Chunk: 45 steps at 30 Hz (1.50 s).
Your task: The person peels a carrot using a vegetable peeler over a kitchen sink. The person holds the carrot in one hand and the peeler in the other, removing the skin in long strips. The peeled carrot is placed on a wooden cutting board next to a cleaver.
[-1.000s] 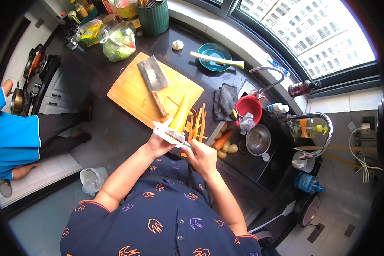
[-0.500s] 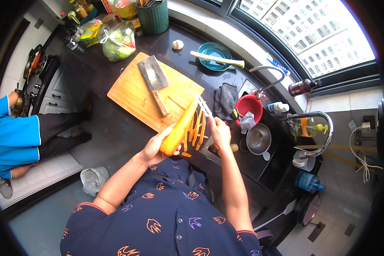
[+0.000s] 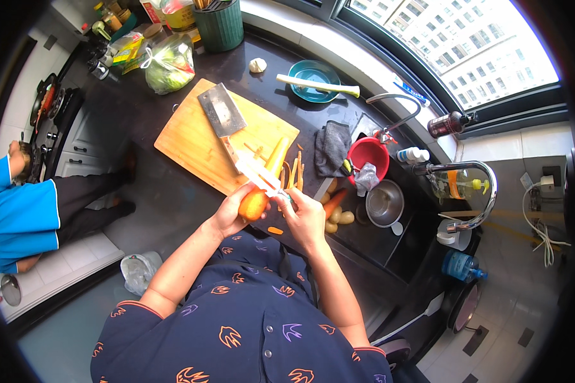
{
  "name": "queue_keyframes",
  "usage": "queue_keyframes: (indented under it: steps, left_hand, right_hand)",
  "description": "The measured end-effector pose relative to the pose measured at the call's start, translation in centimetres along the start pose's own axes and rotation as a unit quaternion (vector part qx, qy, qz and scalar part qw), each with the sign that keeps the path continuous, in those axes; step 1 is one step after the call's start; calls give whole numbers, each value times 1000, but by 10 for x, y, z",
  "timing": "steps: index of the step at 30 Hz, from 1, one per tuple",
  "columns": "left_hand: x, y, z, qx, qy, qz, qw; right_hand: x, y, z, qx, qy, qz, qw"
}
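Over the near edge of the dark counter, just in front of the rectangular bamboo cutting board, I log the long orange carrot: its thick end sits cupped in the left hand, fingers curled shut around it, tip pointing away toward the board. Right hand is closed on a white-handled peeler laid across the upper side of the carrot. Loose orange peel strips lie at the board's right edge; a broad steel cleaver rests flat on the board, apart from both hands. My judgement: carrot is stiff, light, and likely slick where skinned, so the grip belongs on the thick unpeeled butt, well clear of the blade.
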State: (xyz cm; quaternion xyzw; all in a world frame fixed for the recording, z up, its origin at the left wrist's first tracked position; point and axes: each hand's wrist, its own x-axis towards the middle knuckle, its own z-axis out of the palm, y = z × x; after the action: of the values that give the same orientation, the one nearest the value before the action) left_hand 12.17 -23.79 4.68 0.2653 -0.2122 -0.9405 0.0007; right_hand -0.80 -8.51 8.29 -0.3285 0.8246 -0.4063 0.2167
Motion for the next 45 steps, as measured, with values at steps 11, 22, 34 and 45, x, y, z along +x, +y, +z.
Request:
queue_keyframes:
  steps: [11,22,34,45]
  left_hand:
    - [-29,14,13,56,-61,-9,997]
    - [-23,6,-11,-91,-3,-40,995]
    - [26,-1,6,-97,22,1,995]
    - [10,-1,13,-67,47,5,997]
  right_hand:
    - [33,46,-18,-55,21,150,987]
    - [15,54,-8,-53,44,220,973]
    - [-30,-10,6,-72,15,-63,995]
    - [-19,11,8,-102,9,-85,991]
